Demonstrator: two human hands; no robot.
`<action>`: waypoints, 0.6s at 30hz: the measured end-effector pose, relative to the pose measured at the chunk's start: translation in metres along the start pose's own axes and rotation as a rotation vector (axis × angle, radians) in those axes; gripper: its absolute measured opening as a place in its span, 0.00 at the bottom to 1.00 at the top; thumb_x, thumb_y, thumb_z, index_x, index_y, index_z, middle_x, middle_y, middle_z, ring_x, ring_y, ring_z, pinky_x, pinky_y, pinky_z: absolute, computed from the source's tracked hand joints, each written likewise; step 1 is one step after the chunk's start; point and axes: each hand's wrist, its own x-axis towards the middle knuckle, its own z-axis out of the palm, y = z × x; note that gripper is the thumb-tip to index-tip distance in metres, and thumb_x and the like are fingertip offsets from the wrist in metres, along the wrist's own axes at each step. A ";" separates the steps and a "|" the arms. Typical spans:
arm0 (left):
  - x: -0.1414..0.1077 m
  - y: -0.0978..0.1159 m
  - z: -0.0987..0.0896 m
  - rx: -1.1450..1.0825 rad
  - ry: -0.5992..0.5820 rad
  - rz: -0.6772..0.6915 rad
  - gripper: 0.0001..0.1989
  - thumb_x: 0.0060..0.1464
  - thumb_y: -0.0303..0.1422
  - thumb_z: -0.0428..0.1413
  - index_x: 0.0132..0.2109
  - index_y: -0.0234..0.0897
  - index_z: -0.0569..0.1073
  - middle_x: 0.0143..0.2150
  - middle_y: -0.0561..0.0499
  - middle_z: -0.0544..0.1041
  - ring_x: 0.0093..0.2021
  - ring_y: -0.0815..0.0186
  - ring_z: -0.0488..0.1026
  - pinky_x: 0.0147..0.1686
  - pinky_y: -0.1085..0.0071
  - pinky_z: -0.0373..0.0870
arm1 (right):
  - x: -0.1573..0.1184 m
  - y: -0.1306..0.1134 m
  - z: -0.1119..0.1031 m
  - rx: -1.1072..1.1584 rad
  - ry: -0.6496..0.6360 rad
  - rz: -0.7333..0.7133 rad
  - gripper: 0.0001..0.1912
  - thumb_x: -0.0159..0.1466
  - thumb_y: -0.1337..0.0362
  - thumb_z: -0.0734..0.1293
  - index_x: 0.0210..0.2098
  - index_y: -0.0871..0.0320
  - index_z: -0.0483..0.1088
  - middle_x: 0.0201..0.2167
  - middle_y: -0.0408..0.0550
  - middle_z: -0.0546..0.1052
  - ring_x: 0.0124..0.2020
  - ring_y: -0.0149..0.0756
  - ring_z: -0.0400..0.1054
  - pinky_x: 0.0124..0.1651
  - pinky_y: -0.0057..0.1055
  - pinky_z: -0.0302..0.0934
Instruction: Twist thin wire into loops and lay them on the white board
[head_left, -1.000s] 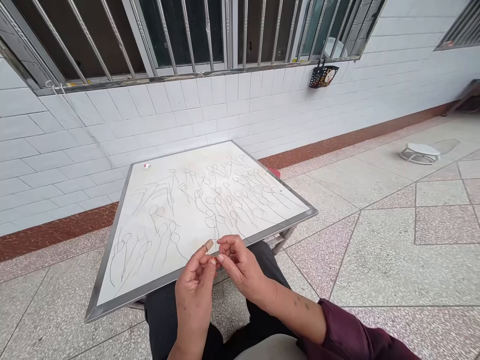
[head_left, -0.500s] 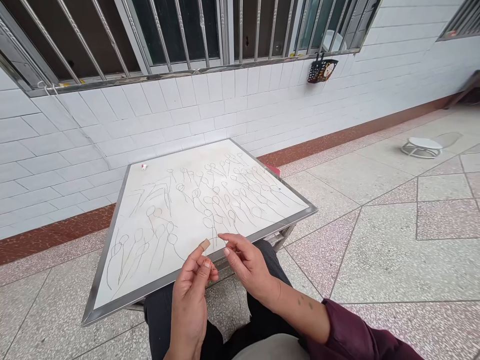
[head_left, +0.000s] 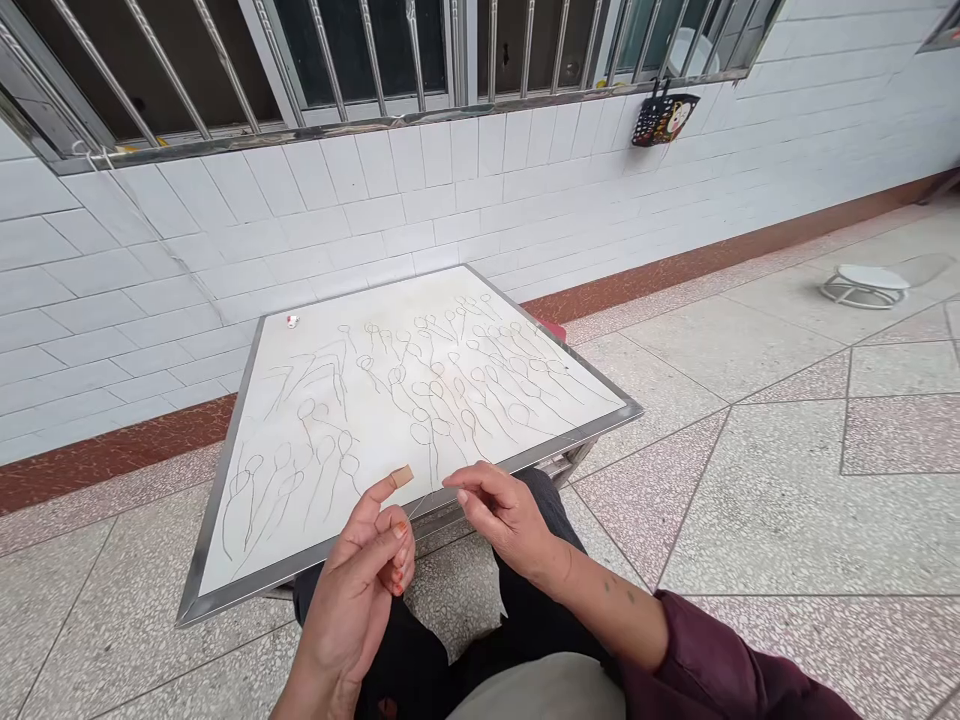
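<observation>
My left hand [head_left: 360, 575] is closed, thumb pressed against curled fingers, on a thin wire [head_left: 421, 503] that is hard to make out. Its index finger sticks out, with a tan bandage [head_left: 403, 477] round the tip. Just to the right, my right hand [head_left: 510, 520] has its index finger and thumb close together in a pinch where the wire's other end seems to lie. Both hands are over the near edge of a white table [head_left: 390, 290] with a grey metal rim. Several thin dark wires, many with a round loop at one end [head_left: 421, 432], lie spread across it.
A small red-and-white object [head_left: 292, 321] sits at the table's far left corner. Behind stands a white tiled wall [head_left: 360, 220] with barred windows and a hanging black basket [head_left: 664, 118]. A low white stool [head_left: 866, 285] is on the floor at right. My knees are under the table.
My left hand has moved left and slightly down, its bandaged index finger pointing more sideways. The gap between the hands has widened, and the thin wire shows between them. The view has shifted slightly.
</observation>
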 end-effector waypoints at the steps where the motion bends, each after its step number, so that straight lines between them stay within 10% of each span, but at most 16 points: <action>1: 0.000 0.001 0.000 0.019 -0.008 -0.001 0.30 0.57 0.36 0.61 0.65 0.41 0.65 0.24 0.58 0.62 0.24 0.72 0.54 0.25 0.74 0.53 | 0.000 0.000 0.001 0.012 -0.004 0.010 0.08 0.67 0.62 0.63 0.42 0.53 0.73 0.30 0.45 0.74 0.28 0.33 0.66 0.33 0.31 0.62; 18: 0.002 -0.005 -0.005 -0.210 -0.068 -0.154 0.23 0.54 0.31 0.63 0.57 0.36 0.73 0.24 0.57 0.62 0.22 0.75 0.54 0.22 0.77 0.52 | 0.002 0.001 -0.009 -0.093 -0.175 -0.182 0.13 0.71 0.62 0.59 0.42 0.52 0.76 0.30 0.47 0.73 0.33 0.36 0.67 0.36 0.33 0.64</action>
